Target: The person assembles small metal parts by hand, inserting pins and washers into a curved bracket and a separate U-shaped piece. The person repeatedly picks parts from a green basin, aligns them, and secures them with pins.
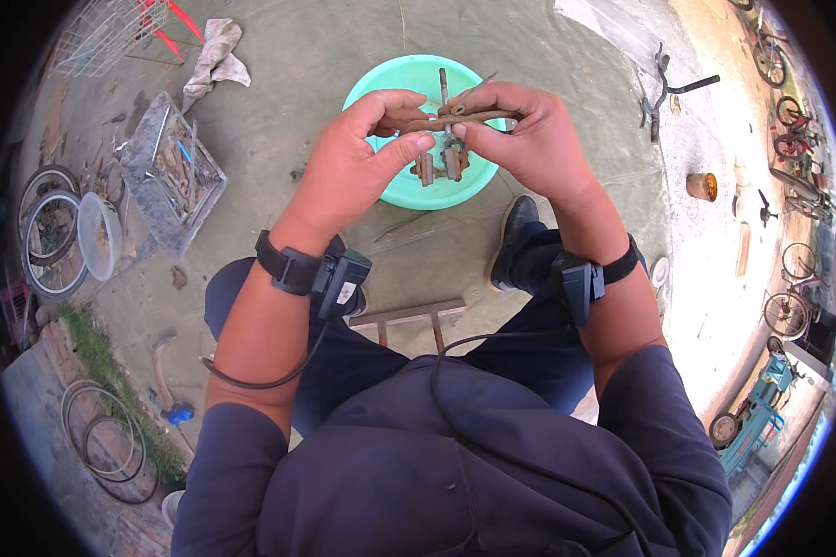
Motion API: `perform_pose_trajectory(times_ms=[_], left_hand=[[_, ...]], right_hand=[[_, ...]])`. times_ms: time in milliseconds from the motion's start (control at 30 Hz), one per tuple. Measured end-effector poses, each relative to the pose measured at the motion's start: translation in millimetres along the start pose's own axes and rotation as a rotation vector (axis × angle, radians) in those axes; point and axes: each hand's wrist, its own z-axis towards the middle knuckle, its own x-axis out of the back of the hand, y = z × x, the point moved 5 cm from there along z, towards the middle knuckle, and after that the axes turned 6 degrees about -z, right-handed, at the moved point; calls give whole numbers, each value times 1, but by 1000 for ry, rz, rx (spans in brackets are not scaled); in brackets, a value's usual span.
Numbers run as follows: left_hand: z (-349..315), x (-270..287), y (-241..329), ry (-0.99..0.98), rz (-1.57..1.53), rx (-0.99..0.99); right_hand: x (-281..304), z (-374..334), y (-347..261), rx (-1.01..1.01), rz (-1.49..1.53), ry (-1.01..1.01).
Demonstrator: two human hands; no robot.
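Note:
Over a pale green plastic basin (427,199), my left hand (355,165) and my right hand (541,141) hold a rusty bicycle brake caliper (452,160) between them. Thumbs and fingers of both hands pinch its curved arms from either side. Two worn block-shaped ends hang below the arms, and a threaded bolt sticks up from the middle. My fingers cover part of the arms. The basin sits on the ground in front of my feet; what lies inside it is mostly hidden behind the caliper and hands.
A grey tray of tools and parts (206,197) lies to the left, near a white bowl (99,236) and bicycle wheels (50,269). A handlebar (661,93) and a rusty can (702,187) are on the right. A wooden stool (409,314) shows between my legs.

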Motion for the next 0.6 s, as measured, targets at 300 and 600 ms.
perform_pose_trajectory(times_ms=[300,600], left_hand=[[-5,0,-23,23,-140,351],[-4,-5,-26,2,-263,339]], right_hand=[[24,6,11,-102,279,140],[21,5,11,-61,233,115]])
